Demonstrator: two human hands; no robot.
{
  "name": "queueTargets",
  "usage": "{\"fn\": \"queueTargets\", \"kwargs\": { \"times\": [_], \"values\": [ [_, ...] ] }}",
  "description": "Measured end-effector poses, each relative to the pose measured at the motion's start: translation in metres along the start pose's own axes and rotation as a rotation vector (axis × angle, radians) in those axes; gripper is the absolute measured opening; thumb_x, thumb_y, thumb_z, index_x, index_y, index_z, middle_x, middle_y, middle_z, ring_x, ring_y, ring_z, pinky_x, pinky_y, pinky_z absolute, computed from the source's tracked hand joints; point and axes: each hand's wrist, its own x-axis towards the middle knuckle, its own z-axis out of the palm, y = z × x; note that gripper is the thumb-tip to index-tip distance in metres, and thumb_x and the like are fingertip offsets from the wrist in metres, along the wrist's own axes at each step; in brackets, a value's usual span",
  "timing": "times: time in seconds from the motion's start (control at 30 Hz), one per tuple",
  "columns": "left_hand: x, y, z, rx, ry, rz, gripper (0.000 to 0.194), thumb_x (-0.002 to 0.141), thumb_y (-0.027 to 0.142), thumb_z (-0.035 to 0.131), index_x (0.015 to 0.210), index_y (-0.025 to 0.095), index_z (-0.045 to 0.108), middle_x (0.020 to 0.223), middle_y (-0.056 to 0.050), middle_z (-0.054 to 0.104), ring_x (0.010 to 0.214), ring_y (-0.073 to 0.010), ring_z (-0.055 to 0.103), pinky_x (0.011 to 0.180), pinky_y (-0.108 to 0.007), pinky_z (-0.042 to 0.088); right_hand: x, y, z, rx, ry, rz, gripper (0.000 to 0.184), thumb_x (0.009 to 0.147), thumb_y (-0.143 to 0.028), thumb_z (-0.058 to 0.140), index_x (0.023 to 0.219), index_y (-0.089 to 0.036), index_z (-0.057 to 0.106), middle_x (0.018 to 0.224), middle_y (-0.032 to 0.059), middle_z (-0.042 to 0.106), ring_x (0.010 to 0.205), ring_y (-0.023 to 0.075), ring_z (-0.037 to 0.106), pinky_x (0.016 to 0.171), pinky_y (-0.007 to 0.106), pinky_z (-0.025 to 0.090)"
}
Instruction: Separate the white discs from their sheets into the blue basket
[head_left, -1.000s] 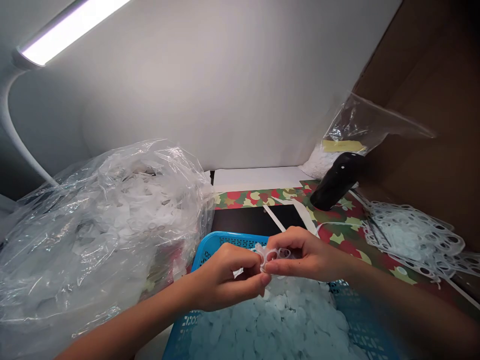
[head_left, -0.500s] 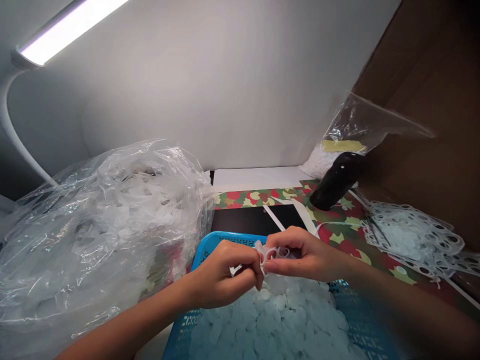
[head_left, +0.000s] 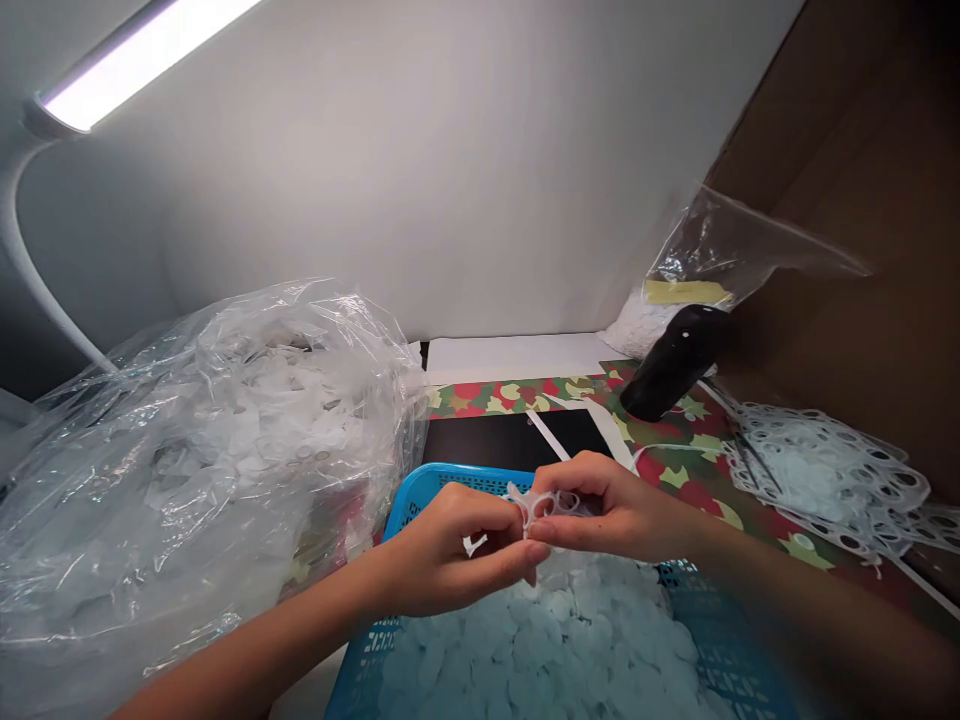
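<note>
Between my hands is a translucent white sheet with round holes, bent and partly hidden by the fingers. My right hand pinches it between thumb and fingers from the right. From the left, my left hand grips its other edge; the thumb lies stretched along the front, its tip by the right thumb. A bit of white material shows inside the left hand's curl. Beneath both hands stands a blue perforated basket, filled with a heap of small translucent white discs.
A large clear plastic bag of white pieces lies on the left under a lamp. On the right are a black cylindrical object, a pile of holed sheets and a clear bag with white contents.
My left thumb has straightened and moved right, towards the right thumb. My right hand stays nearly in place with the sheet.
</note>
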Motion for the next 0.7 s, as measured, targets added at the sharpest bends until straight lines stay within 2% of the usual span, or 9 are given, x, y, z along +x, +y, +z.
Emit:
{"fn": "queueTargets", "kwargs": {
  "times": [0.2, 0.43, 0.6, 0.7],
  "values": [
    [-0.0008, -0.0003, -0.0016, -0.034, -0.08, 0.062, 0.025, 0.091, 0.022, 0.045, 0.077, 0.013, 0.064, 0.06, 0.001, 0.055, 0.053, -0.0064, 0.045, 0.051, -0.02, 0.035, 0.0001, -0.0016, 0.0004, 0.039, -0.041, -0.044, 0.011, 0.085, -0.021, 0.059, 0.078, -0.013, 0.059, 0.057, -0.0065, 0.041, 0.048, 0.0036, 0.031, 0.043, 0.015, 0.024],
    [0.004, 0.0042, -0.0051, -0.119, -0.09, 0.118, 0.021, 0.088, 0.019, 0.049, 0.07, 0.015, 0.06, 0.076, -0.003, 0.058, 0.078, -0.0124, 0.053, 0.077, -0.025, 0.042, 0.001, -0.0023, -0.0002, 0.096, -0.112, -0.056, 0.011, 0.089, -0.022, 0.054, 0.081, -0.013, 0.055, 0.065, -0.0036, 0.045, 0.057, 0.0059, 0.036, 0.05, 0.017, 0.029],
    [0.0061, 0.0037, -0.0071, -0.203, -0.13, 0.11, 0.023, 0.086, 0.019, 0.048, 0.064, 0.018, 0.053, 0.069, -0.001, 0.057, 0.078, -0.0138, 0.051, 0.087, -0.031, 0.038, 0.0003, 0.0009, -0.002, 0.175, -0.175, -0.042, 0.011, 0.09, -0.022, 0.049, 0.084, -0.013, 0.053, 0.07, -0.001, 0.046, 0.06, 0.0072, 0.038, 0.053, 0.019, 0.031],
    [0.0057, 0.0011, -0.007, -0.266, -0.149, 0.115, 0.023, 0.084, 0.023, 0.047, 0.062, 0.019, 0.049, 0.066, -0.001, 0.056, 0.076, -0.0146, 0.05, 0.086, -0.033, 0.039, -0.0013, 0.0039, -0.0015, 0.195, -0.233, -0.018, 0.016, 0.091, -0.027, 0.048, 0.084, -0.014, 0.051, 0.07, -0.0006, 0.045, 0.06, 0.008, 0.039, 0.052, 0.02, 0.032]
  ]
}}
